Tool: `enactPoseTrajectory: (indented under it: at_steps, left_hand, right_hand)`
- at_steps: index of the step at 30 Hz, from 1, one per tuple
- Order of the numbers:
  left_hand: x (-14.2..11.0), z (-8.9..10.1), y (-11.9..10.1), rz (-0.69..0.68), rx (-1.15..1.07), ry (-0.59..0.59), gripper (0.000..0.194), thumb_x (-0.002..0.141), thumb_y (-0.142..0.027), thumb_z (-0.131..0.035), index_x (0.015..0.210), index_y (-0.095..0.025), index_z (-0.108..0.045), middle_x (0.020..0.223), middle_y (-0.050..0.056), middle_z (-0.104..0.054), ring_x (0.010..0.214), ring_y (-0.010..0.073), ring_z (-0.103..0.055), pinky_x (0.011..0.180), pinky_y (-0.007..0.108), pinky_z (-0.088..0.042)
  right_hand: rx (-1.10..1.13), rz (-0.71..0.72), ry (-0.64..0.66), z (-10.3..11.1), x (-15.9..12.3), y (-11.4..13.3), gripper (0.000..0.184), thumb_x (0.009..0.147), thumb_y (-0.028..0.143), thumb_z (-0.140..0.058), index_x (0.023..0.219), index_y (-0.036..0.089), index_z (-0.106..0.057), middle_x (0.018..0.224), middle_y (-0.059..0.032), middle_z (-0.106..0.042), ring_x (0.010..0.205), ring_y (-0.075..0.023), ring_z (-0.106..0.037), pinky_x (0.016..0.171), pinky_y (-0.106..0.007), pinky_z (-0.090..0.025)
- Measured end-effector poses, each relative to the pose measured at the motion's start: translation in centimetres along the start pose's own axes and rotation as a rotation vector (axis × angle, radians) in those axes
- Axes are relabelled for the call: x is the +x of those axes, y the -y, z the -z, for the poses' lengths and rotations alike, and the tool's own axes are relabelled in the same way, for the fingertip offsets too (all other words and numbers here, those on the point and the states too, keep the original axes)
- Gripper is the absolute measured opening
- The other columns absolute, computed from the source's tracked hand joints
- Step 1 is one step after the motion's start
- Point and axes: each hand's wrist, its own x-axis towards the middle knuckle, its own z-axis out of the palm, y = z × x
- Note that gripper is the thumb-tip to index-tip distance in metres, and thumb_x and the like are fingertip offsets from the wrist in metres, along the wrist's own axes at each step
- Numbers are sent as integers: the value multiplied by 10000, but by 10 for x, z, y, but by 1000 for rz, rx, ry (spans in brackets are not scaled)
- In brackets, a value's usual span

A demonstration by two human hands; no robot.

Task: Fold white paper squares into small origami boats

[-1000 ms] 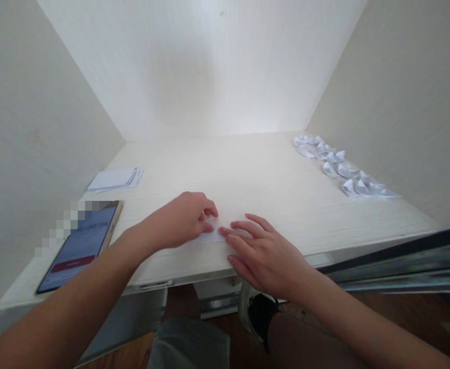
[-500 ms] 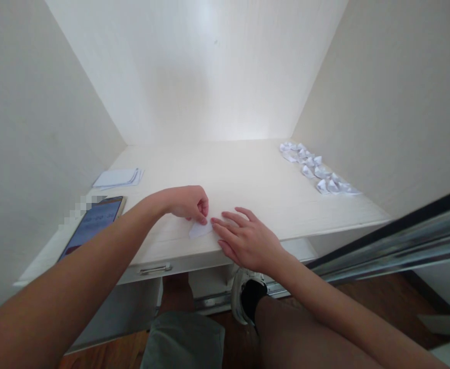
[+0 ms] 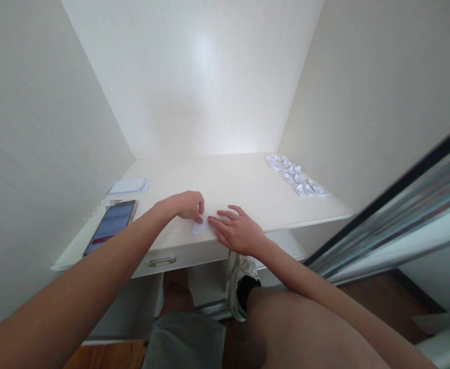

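A small piece of folded white paper [image 3: 198, 228] lies on the white desktop [image 3: 209, 177] near its front edge. Over its upper side, my left hand [image 3: 188, 205] is closed, with curled fingers and the thumb tip pressed on the paper. My right hand [image 3: 239, 230] rests on the desk to the right, palm down and fingers spread. Its fingertips reach the paper's right side, partly hiding it. Whether any paper is pinched between my left fingers is hard to see.
Several small folded paper shapes [image 3: 297, 177], like little boats, stand in rows at the right wall. On the left are a stack of white paper sheets [image 3: 129, 185] and a phone [image 3: 113, 225]. A drawer handle [image 3: 162, 262] sits below the front edge.
My view has shifted, so the desk's contents sit differently in the picture. Both hands stay at the folded paper, with only slight finger movement.
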Motion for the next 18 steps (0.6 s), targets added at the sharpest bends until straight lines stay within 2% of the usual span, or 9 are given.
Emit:
enactPoseTrajectory:
  at_steps: [2, 4, 6, 8, 10, 12, 15, 18]
  left_hand:
    - [1, -2, 0, 26, -50, 65, 210, 905, -342, -721, 929, -139, -676, 906, 33, -695, 786, 167, -659, 739, 347, -560]
    - [0, -4, 0, 44, -130, 118, 225, 953, -360, -671, 968, -135, -671, 898, 26, -688, 743, 150, -657, 692, 326, -573]
    - [-4, -5, 1, 46, -230, 124, 220, 957, -354, -669, 953, -134, -669, 844, 10, -677, 678, 130, -639, 638, 295, -563]
    - [-12, -7, 2, 29, -352, 71, 222, 899, -344, -728, 872, -133, -663, 738, -8, -656, 602, 118, -608, 588, 272, -538]
    - [-22, -13, 1, -6, -505, -40, 255, 785, -336, -805, 785, -143, -640, 645, -14, -636, 561, 124, -594, 567, 266, -523]
    - [-35, -25, -5, -50, -688, -212, 300, 710, -353, -824, 772, -163, -601, 643, -4, -641, 592, 146, -623, 603, 284, -548]
    - [-53, -52, -22, -92, -980, -555, 336, 758, -415, -743, 846, -208, -492, 781, -11, -623, 717, 144, -676, 769, 327, -603]
    - [-70, -79, -44, -107, -1206, -798, 371, 786, -419, -702, 828, -232, -384, 852, -30, -577, 737, 122, -691, 835, 354, -620]
  right_hand:
    - [37, -18, 16, 2, 0, 1, 378, 1031, 270, -496, 1376, 159, -604, 1362, -131, -687, 1313, -296, -596, 1176, -565, -339]
    - [128, -44, 26, 4, 1, 2, 367, 1026, 255, -505, 1365, 169, -616, 1380, -133, -675, 1337, -299, -577, 1193, -573, -312]
    - [223, -70, 23, 5, 2, 1, 353, 1009, 249, -543, 1345, 180, -632, 1385, -133, -672, 1357, -295, -563, 1201, -566, -307]
    - [286, -111, -12, 7, 3, -1, 361, 985, 273, -601, 1332, 180, -638, 1387, -147, -668, 1364, -293, -561, 1187, -543, -343]
    - [345, -187, -82, 8, 6, -4, 393, 966, 319, -643, 1324, 159, -634, 1373, -176, -671, 1336, -302, -588, 1145, -525, -408]
    - [436, -290, -172, 9, 11, -8, 406, 967, 347, -645, 1315, 139, -623, 1304, -195, -706, 1242, -296, -661, 1069, -496, -492]
    - [608, -391, -281, 14, 24, -9, 400, 987, 325, -609, 1347, 154, -571, 1137, -158, -779, 1008, -231, -765, 896, -395, -601]
    - [753, -402, -338, 29, 35, -1, 422, 971, 294, -614, 1369, 170, -545, 1055, -113, -801, 858, -187, -777, 767, -321, -624]
